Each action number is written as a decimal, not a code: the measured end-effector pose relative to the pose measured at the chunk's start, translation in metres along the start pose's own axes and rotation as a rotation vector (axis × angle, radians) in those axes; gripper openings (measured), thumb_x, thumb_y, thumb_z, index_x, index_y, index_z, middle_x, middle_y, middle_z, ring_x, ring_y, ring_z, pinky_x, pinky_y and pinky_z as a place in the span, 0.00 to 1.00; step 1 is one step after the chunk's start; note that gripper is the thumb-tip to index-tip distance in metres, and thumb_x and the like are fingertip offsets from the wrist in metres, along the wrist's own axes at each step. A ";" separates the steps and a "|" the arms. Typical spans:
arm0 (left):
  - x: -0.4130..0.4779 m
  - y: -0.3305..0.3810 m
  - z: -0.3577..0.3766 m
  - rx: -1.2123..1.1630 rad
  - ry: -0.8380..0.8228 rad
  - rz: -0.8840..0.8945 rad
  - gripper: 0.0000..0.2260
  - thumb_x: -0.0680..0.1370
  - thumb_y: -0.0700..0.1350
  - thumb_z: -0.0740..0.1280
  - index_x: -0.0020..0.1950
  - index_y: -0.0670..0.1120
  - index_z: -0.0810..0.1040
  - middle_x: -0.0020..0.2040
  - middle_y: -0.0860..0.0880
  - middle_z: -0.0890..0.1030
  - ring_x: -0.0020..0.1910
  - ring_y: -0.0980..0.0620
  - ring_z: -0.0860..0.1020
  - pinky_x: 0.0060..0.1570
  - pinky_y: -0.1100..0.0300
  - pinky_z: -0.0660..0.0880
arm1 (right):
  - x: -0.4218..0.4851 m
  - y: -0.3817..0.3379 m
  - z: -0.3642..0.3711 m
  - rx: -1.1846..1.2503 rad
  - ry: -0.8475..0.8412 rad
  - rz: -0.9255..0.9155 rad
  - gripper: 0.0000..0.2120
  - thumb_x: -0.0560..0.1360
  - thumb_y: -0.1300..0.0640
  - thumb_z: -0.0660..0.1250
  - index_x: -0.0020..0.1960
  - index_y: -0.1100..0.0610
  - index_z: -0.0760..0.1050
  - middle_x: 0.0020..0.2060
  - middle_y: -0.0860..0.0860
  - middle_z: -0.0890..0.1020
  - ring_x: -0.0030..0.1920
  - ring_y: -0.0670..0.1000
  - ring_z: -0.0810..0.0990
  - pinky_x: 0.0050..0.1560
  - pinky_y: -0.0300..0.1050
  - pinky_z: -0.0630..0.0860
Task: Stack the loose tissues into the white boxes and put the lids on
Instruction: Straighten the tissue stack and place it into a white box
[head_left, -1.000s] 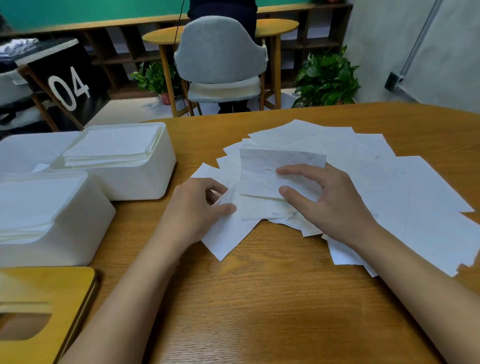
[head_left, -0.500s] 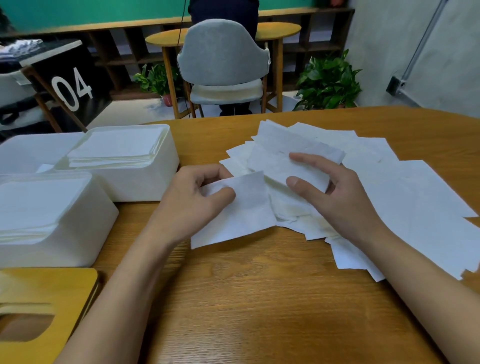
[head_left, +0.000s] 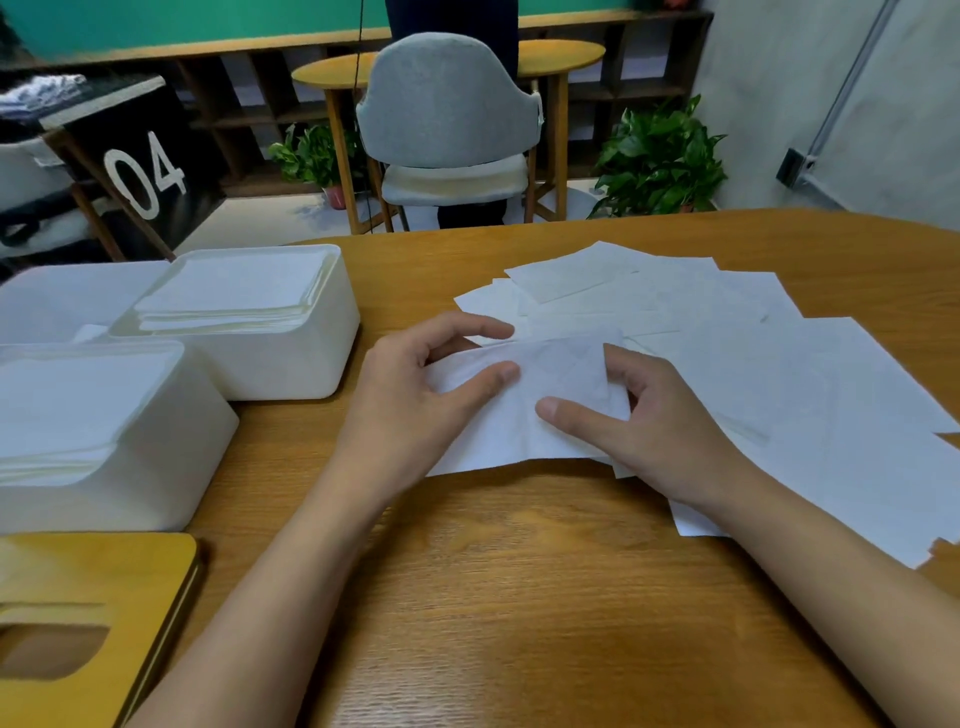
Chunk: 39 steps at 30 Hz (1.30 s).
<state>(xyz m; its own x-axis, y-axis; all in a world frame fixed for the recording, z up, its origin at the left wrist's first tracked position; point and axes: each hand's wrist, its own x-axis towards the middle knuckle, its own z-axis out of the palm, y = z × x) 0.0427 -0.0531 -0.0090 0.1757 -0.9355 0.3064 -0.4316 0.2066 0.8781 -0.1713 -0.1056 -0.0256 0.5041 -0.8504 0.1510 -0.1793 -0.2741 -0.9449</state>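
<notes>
Both hands hold one white tissue (head_left: 524, 415) just above the wooden table (head_left: 519, 597). My left hand (head_left: 415, 395) pinches its left edge between thumb and fingers. My right hand (head_left: 649, 431) pinches its right side, thumb on top. A spread of loose tissues (head_left: 753, 353) covers the table to the right. Two open white boxes stand at the left: the far box (head_left: 291, 358) and the near box (head_left: 156, 467), each holding a flat stack of tissues. A wooden lid (head_left: 104, 597) with an oval slot lies at the bottom left.
Another white box (head_left: 62, 296) sits at the far left, behind the two open ones. Beyond the table stand a grey chair (head_left: 447, 114), a small round table, potted plants (head_left: 660, 161) and a black sign marked 04.
Both hands have gathered one tissue from the pile and brought it together between them, nearer to me. The camera has shifted slightly.
</notes>
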 end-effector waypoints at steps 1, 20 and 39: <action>0.000 0.000 0.002 -0.003 0.010 -0.011 0.09 0.76 0.47 0.79 0.55 0.57 0.86 0.42 0.58 0.84 0.44 0.60 0.82 0.45 0.62 0.78 | 0.000 0.000 0.001 -0.011 0.001 -0.016 0.17 0.75 0.47 0.75 0.63 0.41 0.80 0.56 0.38 0.85 0.58 0.41 0.83 0.54 0.38 0.80; 0.004 -0.008 0.007 -0.071 0.079 -0.133 0.10 0.77 0.51 0.77 0.58 0.56 0.85 0.56 0.53 0.84 0.41 0.60 0.75 0.42 0.68 0.71 | 0.004 0.005 -0.017 -0.033 -0.049 -0.181 0.12 0.80 0.69 0.69 0.50 0.53 0.85 0.49 0.43 0.86 0.54 0.47 0.83 0.57 0.43 0.77; 0.002 -0.034 0.007 0.535 -0.254 0.335 0.05 0.79 0.50 0.74 0.50 0.51 0.88 0.53 0.58 0.84 0.55 0.56 0.80 0.55 0.49 0.78 | 0.012 0.020 -0.026 -0.170 0.303 -0.042 0.15 0.81 0.63 0.68 0.58 0.45 0.86 0.58 0.40 0.86 0.66 0.42 0.79 0.71 0.46 0.74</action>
<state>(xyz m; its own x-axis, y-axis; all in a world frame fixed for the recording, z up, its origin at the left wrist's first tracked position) 0.0517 -0.0635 -0.0404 -0.2288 -0.8974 0.3773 -0.8164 0.3880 0.4278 -0.1908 -0.1334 -0.0352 0.2446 -0.9244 0.2927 -0.3149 -0.3612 -0.8777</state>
